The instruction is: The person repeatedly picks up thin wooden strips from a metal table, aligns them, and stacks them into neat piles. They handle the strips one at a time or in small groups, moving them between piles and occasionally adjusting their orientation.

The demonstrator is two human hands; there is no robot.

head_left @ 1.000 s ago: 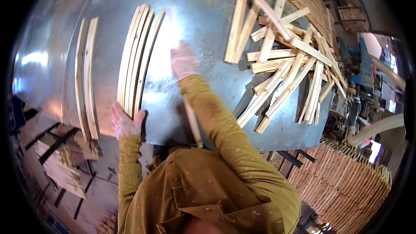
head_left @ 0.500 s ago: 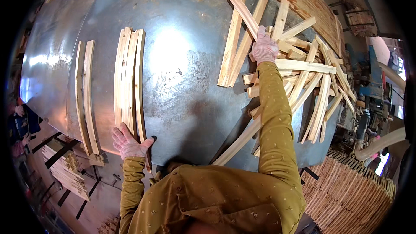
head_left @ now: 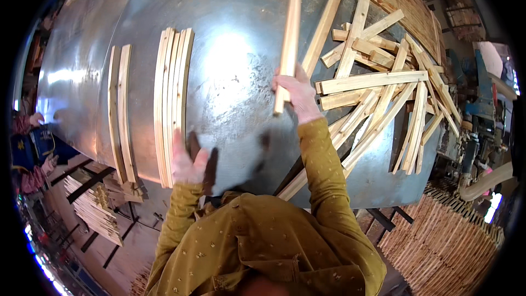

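Near the table's (head_left: 230, 60) front edge, left hand (head_left: 185, 160) spread (blurred); right hand (head_left: 298, 94) grips a slat (head_left: 290, 35).

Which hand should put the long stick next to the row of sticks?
Probably the right hand: its fingers already grip the long stick. The left hand rests by the row of sticks.

Right hand (head_left: 298, 94) around a long wooden slat (head_left: 289, 38), left hand (head_left: 186, 160) beside neat slat row (head_left: 171, 104).
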